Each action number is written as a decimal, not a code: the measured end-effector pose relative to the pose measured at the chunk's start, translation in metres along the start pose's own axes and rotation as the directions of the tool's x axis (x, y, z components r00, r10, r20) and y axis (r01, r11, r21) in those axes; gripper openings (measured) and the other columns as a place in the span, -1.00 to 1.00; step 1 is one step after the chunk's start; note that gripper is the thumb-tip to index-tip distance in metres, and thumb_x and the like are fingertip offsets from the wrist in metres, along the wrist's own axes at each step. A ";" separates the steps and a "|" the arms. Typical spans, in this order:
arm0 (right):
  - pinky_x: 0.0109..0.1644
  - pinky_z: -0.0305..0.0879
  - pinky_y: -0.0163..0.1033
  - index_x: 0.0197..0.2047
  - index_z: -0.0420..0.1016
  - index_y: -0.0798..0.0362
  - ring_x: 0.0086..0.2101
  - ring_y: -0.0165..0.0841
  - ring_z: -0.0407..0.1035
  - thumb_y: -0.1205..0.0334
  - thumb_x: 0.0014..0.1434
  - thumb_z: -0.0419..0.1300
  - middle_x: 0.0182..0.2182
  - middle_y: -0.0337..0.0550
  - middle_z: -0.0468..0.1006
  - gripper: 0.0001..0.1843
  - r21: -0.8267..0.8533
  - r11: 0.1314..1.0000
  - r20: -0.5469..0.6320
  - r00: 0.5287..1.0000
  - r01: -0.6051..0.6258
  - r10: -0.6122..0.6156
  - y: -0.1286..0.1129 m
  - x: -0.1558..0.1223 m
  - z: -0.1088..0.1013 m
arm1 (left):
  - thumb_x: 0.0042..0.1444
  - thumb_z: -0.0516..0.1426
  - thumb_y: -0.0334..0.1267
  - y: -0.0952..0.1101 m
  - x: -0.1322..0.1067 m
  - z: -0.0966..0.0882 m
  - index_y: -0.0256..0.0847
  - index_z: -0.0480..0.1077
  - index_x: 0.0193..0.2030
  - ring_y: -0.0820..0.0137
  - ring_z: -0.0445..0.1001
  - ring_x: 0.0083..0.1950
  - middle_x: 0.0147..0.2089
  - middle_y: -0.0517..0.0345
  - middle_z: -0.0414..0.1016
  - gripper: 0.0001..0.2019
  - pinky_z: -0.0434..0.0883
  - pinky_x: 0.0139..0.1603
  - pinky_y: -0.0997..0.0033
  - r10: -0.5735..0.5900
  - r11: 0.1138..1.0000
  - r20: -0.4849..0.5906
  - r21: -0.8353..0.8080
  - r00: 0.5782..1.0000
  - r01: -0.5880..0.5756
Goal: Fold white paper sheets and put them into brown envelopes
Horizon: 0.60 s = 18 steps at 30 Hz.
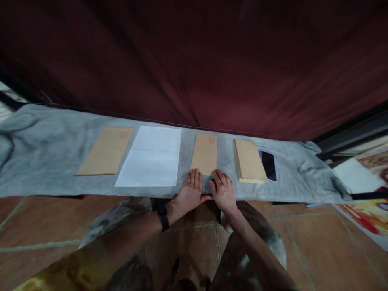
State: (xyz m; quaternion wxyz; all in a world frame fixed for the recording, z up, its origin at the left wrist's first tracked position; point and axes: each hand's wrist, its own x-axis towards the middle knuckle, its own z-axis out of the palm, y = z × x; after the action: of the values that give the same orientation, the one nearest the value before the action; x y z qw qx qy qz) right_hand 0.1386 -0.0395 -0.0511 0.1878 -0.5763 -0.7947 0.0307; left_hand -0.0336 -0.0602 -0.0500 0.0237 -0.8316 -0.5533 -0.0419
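A brown paper envelope [204, 151] with a faint red mark lies in front of me on the grey cloth. My left hand [191, 188] rests flat at its near left corner, fingers stretched forward and thumb pointing right. At the near right corner lies my right hand [223, 190], its fingers extended, with the fingertips at the envelope's edge. Neither hand grips anything that I can see. Left of the envelope is a creased white sheet of paper [151, 157]. Farther left sits another brown envelope [106, 151], and a stack of brown envelopes [249, 159] lies to the right.
A phone [268, 165] with a dark screen lies just right of the stack. The grey cloth [291, 161] covers a long narrow surface. Behind it hangs a dark red curtain [194, 72]. Below are floor tiles [306, 238], and a colourful printed sheet [368, 214] is at the right.
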 end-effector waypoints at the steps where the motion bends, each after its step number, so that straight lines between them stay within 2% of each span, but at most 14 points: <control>1: 0.22 0.23 -0.01 0.30 0.37 0.08 0.16 -0.10 0.27 0.12 0.42 0.01 0.22 0.07 0.43 -0.53 0.016 0.999 -0.001 1.000 -0.031 0.031 0.001 0.003 -0.001 | 0.22 0.09 0.25 -0.001 0.001 -0.001 -0.64 0.15 0.39 -0.15 0.07 0.49 0.43 -0.61 0.08 -0.07 0.13 0.43 -0.10 -0.005 1.000 -0.003 -0.010 1.000 0.005; 8: 0.05 0.29 0.00 0.10 0.50 0.03 -0.03 -0.07 0.30 0.17 0.30 0.17 -0.05 0.07 0.48 -0.68 0.054 0.973 -0.049 0.973 -0.223 0.226 0.005 0.024 0.003 | 0.25 0.13 0.10 -0.007 0.007 0.006 -0.54 0.28 0.33 -0.14 0.19 0.44 0.38 -0.54 0.23 -0.26 0.25 0.37 -0.09 -0.021 0.996 -0.109 -0.087 0.994 0.011; 13: 0.08 0.29 0.01 -0.07 0.53 0.02 -0.04 -0.09 0.34 0.23 0.28 0.19 -0.15 0.02 0.53 -0.82 0.113 0.966 -0.067 0.968 -0.233 0.241 0.006 0.033 0.011 | 0.23 0.15 0.06 -0.004 0.010 0.003 -0.56 0.33 0.29 -0.17 0.29 0.37 0.32 -0.55 0.32 -0.30 0.30 0.32 -0.08 -0.026 0.999 -0.133 -0.046 0.991 0.020; 18: 0.09 0.34 -0.06 -0.19 0.55 0.03 -0.06 -0.16 0.42 0.33 0.21 0.20 -0.20 -0.04 0.59 -0.88 0.264 0.917 -0.006 0.950 -0.299 0.311 0.011 0.042 0.011 | 0.27 0.12 0.03 -0.003 0.016 -0.008 -0.38 0.33 0.32 -0.08 0.37 0.28 0.25 -0.36 0.42 -0.38 0.32 0.28 -0.07 -0.026 0.999 -0.146 -0.024 0.989 0.023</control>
State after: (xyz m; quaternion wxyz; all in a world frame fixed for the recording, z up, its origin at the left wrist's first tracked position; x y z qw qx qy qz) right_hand 0.1335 0.0053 -0.0528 0.2736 -0.6641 -0.6796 0.1495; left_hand -0.0306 -0.0454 -0.0410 0.0543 -0.8197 -0.5596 -0.1092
